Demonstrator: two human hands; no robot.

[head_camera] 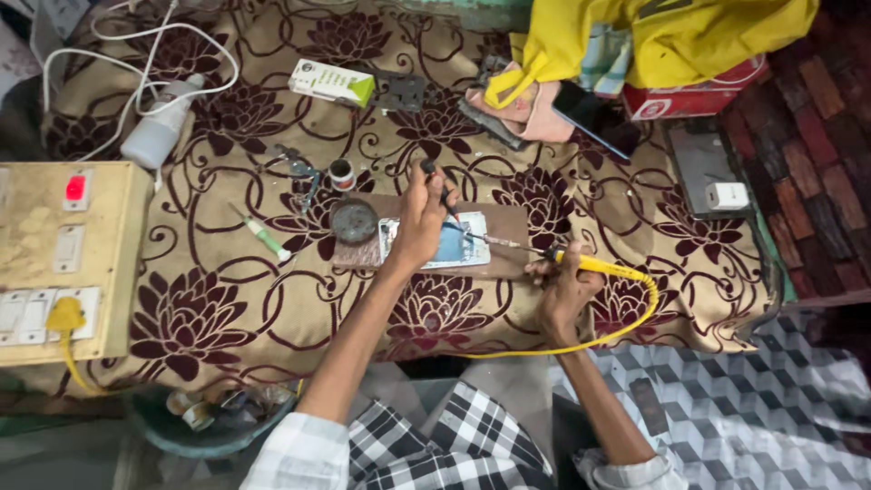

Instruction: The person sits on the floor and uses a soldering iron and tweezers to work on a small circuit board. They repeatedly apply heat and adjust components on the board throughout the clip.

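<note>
Two hands work: left hand [423, 218] pinches tweezers [442, 195] over the phone [454, 245] (right hand [561, 289] grips soldering iron [581, 263]).

One head-worn camera looked steeply down from above the person's lap, close to arm's reach. It faced the patterned cloth [227, 299], with the hands [422, 222] near frame centre and the switch box [68, 263] at the left edge of the cloth.

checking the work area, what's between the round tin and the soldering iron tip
The left hand, resting on the opened phone, lies between the round tin and the soldering iron in the head view.
</note>
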